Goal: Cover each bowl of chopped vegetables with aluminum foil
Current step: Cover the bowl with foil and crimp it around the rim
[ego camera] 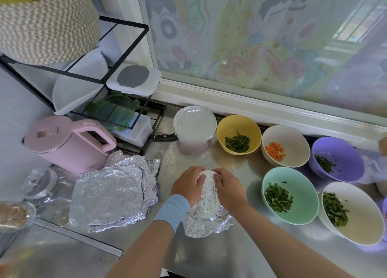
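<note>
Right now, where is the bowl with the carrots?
In the head view, the carrot bowl sits right of centre in the back row, between the yellow bowl and the purple bowl.

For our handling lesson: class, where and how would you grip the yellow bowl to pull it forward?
Probably pinch the yellow bowl at its near rim, coming from the front: it stands upright, the foil-covered bowl and carrot bowl crowd its sides, and its greens lie low.

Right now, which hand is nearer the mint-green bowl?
Right. The right hand grips the foil-wrapped bowl on the side facing the mint-green bowl; the left hand grips the opposite side.
</note>
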Demonstrator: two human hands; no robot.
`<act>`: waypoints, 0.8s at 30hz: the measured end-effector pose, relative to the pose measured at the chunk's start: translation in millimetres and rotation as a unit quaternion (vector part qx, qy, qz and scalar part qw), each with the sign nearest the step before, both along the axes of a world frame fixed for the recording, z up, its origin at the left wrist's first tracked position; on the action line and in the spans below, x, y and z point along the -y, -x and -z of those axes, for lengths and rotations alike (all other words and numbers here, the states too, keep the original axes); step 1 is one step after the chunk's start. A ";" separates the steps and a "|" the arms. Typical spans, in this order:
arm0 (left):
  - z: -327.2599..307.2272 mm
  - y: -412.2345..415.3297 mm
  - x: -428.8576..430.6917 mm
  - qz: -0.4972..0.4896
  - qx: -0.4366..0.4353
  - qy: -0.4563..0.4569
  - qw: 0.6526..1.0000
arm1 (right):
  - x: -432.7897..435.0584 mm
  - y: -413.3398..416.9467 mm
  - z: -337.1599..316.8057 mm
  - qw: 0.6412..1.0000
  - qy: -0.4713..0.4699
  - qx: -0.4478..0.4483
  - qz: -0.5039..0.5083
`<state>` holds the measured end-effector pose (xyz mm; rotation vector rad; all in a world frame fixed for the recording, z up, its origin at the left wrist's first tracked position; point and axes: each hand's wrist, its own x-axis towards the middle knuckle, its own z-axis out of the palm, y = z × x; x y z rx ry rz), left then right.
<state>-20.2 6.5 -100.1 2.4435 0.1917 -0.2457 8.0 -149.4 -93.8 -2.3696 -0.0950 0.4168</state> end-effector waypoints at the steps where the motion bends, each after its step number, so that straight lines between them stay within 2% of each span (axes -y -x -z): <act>1: -0.6 -2.1 0.3 -0.011 -0.010 0.023 1.000 | 0.0 -0.2 0.2 1.000 0.003 0.001 -0.002; 3: -5.1 -6.0 0.7 -0.030 -0.016 0.042 0.999 | 0.2 -0.3 0.3 1.000 0.009 0.005 -0.005; 4: -7.1 -5.7 -0.5 -0.030 0.002 0.018 0.999 | 0.5 -0.5 0.9 1.000 0.009 0.007 -0.008; 6: -13.7 2.7 -1.6 -0.010 0.082 -0.057 0.995 | 1.4 -1.5 2.8 1.000 0.005 0.010 -0.013; 8: -20.8 20.8 1.4 0.025 0.137 -0.086 0.987 | 2.3 -2.6 4.8 0.999 0.005 0.020 -0.025; 13: -18.4 50.6 15.3 0.121 0.001 -0.159 0.980 | 9.5 3.5 5.9 0.983 0.102 0.100 -0.114; 16: -18.9 48.2 13.1 0.131 -0.007 -0.166 0.977 | 24.7 16.4 -1.6 0.959 0.097 0.157 -0.215; 19: -17.5 50.7 12.8 0.138 -0.004 -0.186 0.973 | 42.3 28.7 1.6 0.936 0.126 0.155 -0.290; 24: -14.8 52.2 13.9 0.172 -0.022 -0.209 0.962 | 53.4 31.5 5.0 0.924 0.134 0.158 -0.323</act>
